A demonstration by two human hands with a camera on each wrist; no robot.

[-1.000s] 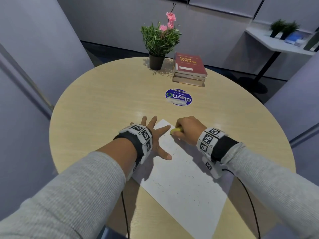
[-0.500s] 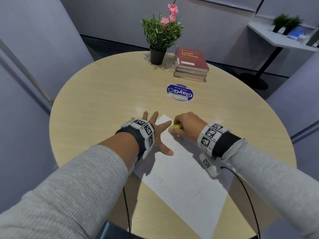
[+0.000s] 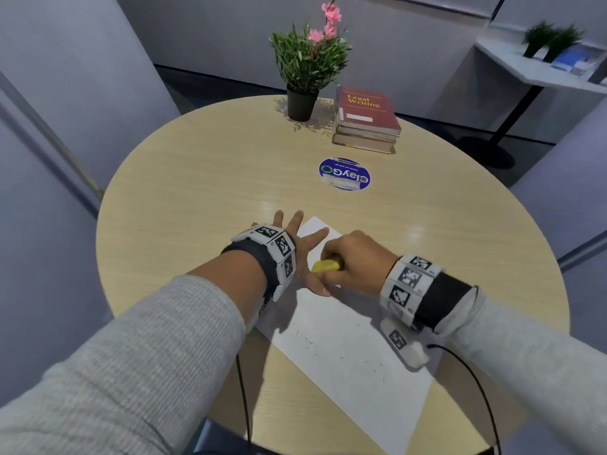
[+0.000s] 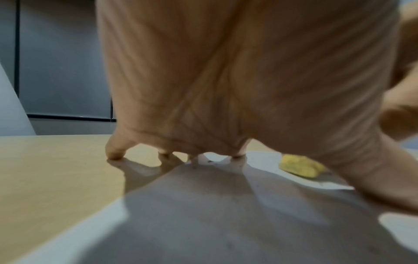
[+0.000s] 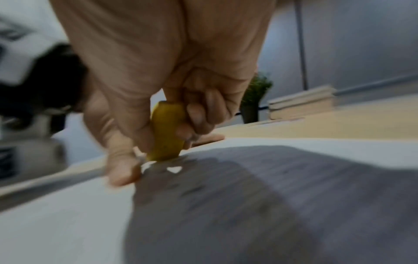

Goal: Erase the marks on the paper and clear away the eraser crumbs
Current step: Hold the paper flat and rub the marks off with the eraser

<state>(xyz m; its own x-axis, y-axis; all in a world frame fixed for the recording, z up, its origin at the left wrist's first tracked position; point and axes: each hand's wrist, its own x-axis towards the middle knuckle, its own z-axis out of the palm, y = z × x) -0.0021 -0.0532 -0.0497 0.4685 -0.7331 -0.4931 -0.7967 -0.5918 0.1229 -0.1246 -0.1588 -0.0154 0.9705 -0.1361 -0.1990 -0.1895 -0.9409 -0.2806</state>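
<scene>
Grey partition walls ring a round wooden tabletop (image 3: 203,178), where a white sheet of paper (image 3: 345,349) lies slantwise near the front edge, partly in the shadow of the arms. Small dark crumbs (image 3: 308,343) speckle its lower half. At the sheet's far corner the left hand (image 3: 300,244) lies flat with its grip spread, fingertips (image 4: 114,154) pressing down on wood and paper alike. Just beside its thumb, the right hand (image 3: 356,261) has its grip pinched round a yellow eraser (image 3: 325,265); the right wrist view shows the eraser's lower end (image 5: 166,153) meeting the paper, though that view is blurred. Both wrists wear bands with black-and-white markers. Farther back sit a round blue sticker (image 3: 344,174), a potted plant with pink flowers (image 3: 307,64), and a stack of books (image 3: 366,121) topped by a red one
</scene>
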